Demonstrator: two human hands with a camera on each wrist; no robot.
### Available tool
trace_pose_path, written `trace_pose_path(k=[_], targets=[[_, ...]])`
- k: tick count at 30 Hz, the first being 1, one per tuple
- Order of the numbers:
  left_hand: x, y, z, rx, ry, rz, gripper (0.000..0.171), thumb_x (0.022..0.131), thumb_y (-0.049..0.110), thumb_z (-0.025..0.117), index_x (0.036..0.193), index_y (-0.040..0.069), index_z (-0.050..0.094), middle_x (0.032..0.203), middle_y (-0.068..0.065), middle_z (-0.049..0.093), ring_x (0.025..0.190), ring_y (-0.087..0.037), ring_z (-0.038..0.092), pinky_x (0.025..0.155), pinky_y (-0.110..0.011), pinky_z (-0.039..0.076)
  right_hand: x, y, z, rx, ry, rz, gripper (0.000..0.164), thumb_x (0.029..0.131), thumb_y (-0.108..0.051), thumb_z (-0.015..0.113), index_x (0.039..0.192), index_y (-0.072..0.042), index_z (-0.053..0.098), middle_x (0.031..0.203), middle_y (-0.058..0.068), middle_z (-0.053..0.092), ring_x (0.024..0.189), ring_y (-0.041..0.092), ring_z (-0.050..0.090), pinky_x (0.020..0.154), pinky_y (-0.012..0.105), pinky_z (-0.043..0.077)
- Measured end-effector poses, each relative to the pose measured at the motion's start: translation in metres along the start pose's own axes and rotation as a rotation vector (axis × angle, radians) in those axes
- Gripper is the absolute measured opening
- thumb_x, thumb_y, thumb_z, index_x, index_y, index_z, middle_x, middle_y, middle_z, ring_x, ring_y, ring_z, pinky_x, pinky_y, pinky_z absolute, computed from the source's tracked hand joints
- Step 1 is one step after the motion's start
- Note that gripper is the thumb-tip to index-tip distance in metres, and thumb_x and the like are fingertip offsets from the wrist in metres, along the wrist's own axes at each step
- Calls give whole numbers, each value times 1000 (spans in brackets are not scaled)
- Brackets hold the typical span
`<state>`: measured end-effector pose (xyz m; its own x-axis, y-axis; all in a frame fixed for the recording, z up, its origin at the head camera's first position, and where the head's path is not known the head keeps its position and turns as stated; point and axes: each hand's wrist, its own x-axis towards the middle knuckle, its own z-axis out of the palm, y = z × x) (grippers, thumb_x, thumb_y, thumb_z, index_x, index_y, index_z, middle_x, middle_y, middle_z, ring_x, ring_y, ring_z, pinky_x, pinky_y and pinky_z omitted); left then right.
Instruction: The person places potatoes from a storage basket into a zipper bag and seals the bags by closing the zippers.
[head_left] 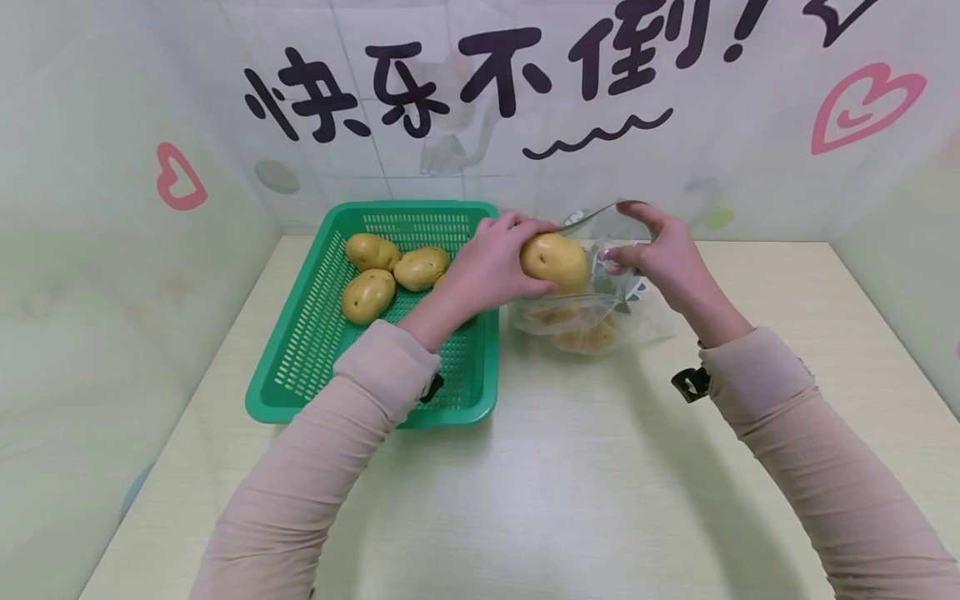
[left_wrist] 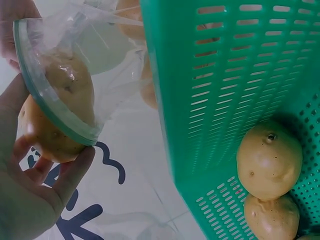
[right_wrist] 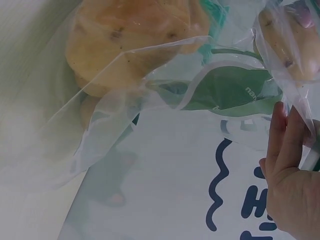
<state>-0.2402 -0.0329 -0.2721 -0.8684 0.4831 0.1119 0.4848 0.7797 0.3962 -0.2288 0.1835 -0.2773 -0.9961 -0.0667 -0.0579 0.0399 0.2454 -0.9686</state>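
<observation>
My left hand (head_left: 498, 262) grips a potato (head_left: 555, 260) right at the mouth of a clear zip bag (head_left: 570, 315). In the left wrist view the bag's green zip edge (left_wrist: 50, 112) crosses this potato (left_wrist: 45, 135), part of which shows through the plastic. My right hand (head_left: 663, 254) pinches the opposite edge of the bag's mouth, fingers and thumb spread apart along it. Lower in the bag lie other potatoes (right_wrist: 135, 45), seen through the film. The right wrist view shows green print (right_wrist: 230, 90) on the bag.
A green plastic basket (head_left: 491, 367) stands left of the bag, its wall close beside it. Several potatoes (head_left: 367, 296) lie in the basket, partly behind my left forearm. The pale tabletop (head_left: 570, 483) extends in front, and a printed wall sheet (head_left: 480, 158) rises behind.
</observation>
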Motion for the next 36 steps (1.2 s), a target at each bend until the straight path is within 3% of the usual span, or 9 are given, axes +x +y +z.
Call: trace_pose_path(k=[11, 20, 25, 36], targets=[[0, 1, 0, 37, -31, -3, 70, 77, 40, 78, 139, 21, 50, 139, -3, 50, 117, -25, 48, 88, -37, 49, 0, -2, 0, -42, 11, -7, 67, 88, 2, 58, 149, -6, 30, 159, 13, 19, 59, -4, 61, 65, 12, 52], [1, -2, -4, -95, -12, -18, 46, 90, 21, 66, 134, 16, 55, 139, -7, 51, 130, -25, 46, 107, -38, 42, 0, -1, -2, -60, 13, 3, 69, 88, -1, 60, 150, -8, 29, 160, 11, 19, 58, -4, 61, 64, 12, 51], [0, -11, -6, -122, 39, -18, 38, 93, 18, 62, 129, 11, 59, 135, -8, 55, 125, -25, 50, 105, -37, 43, 1, -1, -5, -78, 18, 3, 70, 89, -3, 61, 151, -10, 28, 160, 10, 21, 59, -5, 61, 65, 12, 51], [-3, -44, -8, -129, 40, -137, 35, 94, 15, 58, 128, 8, 58, 131, -13, 55, 122, -28, 52, 103, -41, 44, 1, 0, -6, -58, 11, 7, 70, 89, -2, 61, 151, -10, 28, 159, 10, 22, 60, -4, 61, 66, 12, 52]])
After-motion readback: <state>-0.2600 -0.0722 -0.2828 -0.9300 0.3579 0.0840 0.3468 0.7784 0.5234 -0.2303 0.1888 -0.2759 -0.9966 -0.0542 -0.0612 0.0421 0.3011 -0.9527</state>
